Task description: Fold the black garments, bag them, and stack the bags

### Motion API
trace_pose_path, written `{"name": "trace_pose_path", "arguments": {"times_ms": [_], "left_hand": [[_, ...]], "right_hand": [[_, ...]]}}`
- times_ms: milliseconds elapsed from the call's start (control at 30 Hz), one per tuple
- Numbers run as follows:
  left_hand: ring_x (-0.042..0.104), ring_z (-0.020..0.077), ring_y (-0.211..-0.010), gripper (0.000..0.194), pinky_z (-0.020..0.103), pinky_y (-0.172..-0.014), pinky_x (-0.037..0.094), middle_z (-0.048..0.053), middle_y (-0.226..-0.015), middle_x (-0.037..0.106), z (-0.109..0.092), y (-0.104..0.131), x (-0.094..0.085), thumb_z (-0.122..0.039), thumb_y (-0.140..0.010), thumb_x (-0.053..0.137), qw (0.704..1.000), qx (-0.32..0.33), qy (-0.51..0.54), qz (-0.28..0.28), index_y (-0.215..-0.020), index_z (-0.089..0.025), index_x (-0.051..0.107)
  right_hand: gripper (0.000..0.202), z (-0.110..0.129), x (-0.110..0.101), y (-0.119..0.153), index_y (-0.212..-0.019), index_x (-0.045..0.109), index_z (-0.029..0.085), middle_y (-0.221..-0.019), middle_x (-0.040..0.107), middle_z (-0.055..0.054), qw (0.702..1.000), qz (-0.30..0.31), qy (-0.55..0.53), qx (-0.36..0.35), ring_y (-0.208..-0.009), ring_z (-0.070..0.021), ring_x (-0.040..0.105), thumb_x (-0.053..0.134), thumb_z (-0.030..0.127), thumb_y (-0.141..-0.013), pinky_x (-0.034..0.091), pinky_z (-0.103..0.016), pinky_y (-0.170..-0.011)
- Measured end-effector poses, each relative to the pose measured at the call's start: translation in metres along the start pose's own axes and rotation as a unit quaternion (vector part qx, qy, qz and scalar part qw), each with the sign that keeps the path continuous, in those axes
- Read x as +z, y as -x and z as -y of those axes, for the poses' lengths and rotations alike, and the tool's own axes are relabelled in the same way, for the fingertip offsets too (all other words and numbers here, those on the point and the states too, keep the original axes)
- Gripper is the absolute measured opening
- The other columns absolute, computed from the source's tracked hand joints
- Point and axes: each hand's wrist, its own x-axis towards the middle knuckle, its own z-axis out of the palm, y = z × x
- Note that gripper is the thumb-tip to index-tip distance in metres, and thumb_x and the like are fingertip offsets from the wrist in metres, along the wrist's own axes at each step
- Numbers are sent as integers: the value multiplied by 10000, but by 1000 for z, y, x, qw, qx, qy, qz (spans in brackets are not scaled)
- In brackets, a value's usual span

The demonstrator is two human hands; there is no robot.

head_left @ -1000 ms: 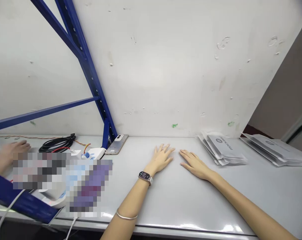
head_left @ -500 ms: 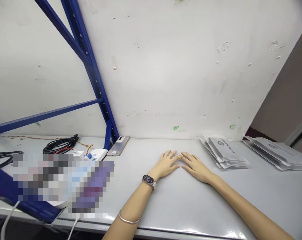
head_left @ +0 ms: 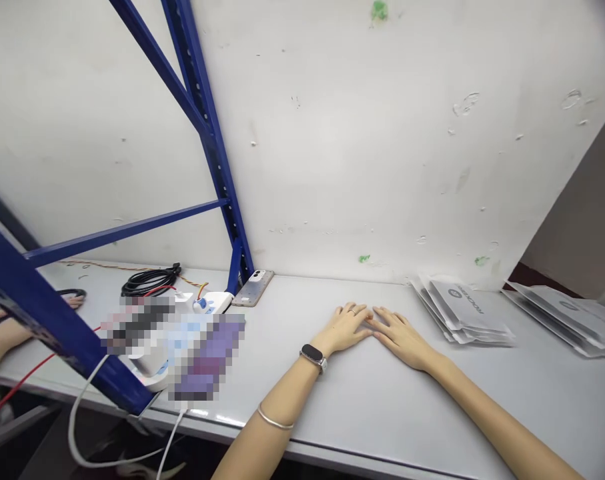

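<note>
Both hands rest palm down on the light grey tabletop (head_left: pixel 362 413), holding nothing. My left hand (head_left: pixel 343 328) has its fingers stretched out, a ring on one of them, a smart band (head_left: pixel 312 354) at the wrist and a bangle (head_left: pixel 275 419) farther up the arm. Close against its fingertips lies my right hand (head_left: pixel 403 340), fingers extended and slightly apart. Nearest to the right hand is a stack of frosted plastic pouches (head_left: pixel 462 308) with printed lettering, a short way to its right.
Another stack of pouches (head_left: pixel 572 313) lies at far right. A phone (head_left: pixel 253 288) sits by the blue rack frame (head_left: pixel 217 153). Left are a power strip (head_left: pixel 217 303), a coiled black cable (head_left: pixel 149 283) and blurred-out items. Beyond the frame, another person's arm (head_left: pixel 5 337) reaches in.
The view has shifted, so the scene sits farther right, and another person's arm has appeared at far left. My hands keep their place on the table.
</note>
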Motion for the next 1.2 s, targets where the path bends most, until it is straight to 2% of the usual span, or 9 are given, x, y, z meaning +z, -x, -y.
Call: {"name": "trace_pose_path", "arguments": {"times_ms": [300, 433, 567, 667, 800, 933, 1067, 1133, 1200], "left_hand": [[415, 219, -1212, 175, 406, -965, 372, 44, -1230, 548, -3, -4, 6, -291, -912, 505, 1000, -4, -24, -18, -1075, -231, 488], [425, 216, -1202, 113, 385, -972, 358, 57, -1141, 592, -5, -9, 10, -173, -925, 461, 993, 30, -89, -66, -1023, -197, 513], [481, 216, -1104, 195, 396, -974, 340, 70, -1032, 617, -9, -12, 9, -89, -928, 387, 980, 62, -172, -84, -1025, -173, 534], [494, 211, -1059, 214, 401, -985, 326, 58, -1003, 622, -12, -12, 6, -92, -933, 373, 975, 67, -196, -84, -1033, -177, 541], [497, 211, -1048, 218, 403, -972, 328, 55, -994, 628, -15, -10, 2, -82, -919, 394, 977, 63, -191, -74, -1039, -186, 543], [500, 210, -1062, 177, 411, -976, 319, 53, -983, 636, -18, -9, 0, -123, -926, 412, 982, 51, -158, -90, -994, -195, 559], [497, 206, -1102, 153, 415, -988, 315, 49, -1067, 634, -15, -9, -1, -162, -913, 459, 987, 8, -115, -116, -1024, -202, 556], [495, 204, -1112, 184, 416, -982, 321, 46, -1087, 633, -9, -9, -2, -147, -896, 475, 987, -23, -91, -127, -1054, -203, 550], [497, 207, -1105, 178, 425, -975, 326, 43, -1079, 635, -3, -7, -2, -142, -883, 483, 988, -53, -73, -129, -1030, -201, 562]], "right_hand": [[466, 6, -4, 2, -1400, 399, 366, -1496, 338, -79, 999, -22, 29, -20, -1377, -269, 285, 215, 461, -982, 292, -508, -1054], [415, 8, -7, 3, -1340, 476, 349, -1420, 441, -76, 996, -65, 41, -54, -1301, -263, 390, 276, 391, -979, 349, -500, -1010], [401, 10, -9, 3, -1333, 475, 347, -1345, 501, -72, 992, -87, 41, -81, -1214, -256, 460, 322, 322, -963, 392, -470, -965], [398, 12, -10, 2, -1323, 474, 338, -1311, 515, -74, 991, -94, 50, -87, -1182, -256, 474, 331, 292, -955, 396, -467, -949], [369, 16, -14, 1, -1231, 546, 250, -1194, 561, -111, 982, -111, 106, -113, -1133, -266, 495, 339, 202, -929, 382, -478, -946], [383, 18, -17, 2, -1182, 579, 221, -1159, 580, -118, 974, -143, 116, -129, -1059, -244, 526, 350, 116, -893, 410, -423, -902], [454, 11, -18, 3, -1250, 553, 270, -1131, 617, -92, 972, -196, 111, -61, -1020, -234, 551, 309, 110, -902, 388, -433, -927], [464, 3, -23, 3, -1305, 512, 255, -1150, 614, -108, 963, -238, 127, 20, -1089, -264, 526, 307, 135, -907, 353, -466, -967], [473, -9, -30, 6, -1355, 459, 203, -1274, 544, -156, 939, -282, 160, 117, -1231, -336, 419, 348, 181, -896, 298, -523, -1007]]}}
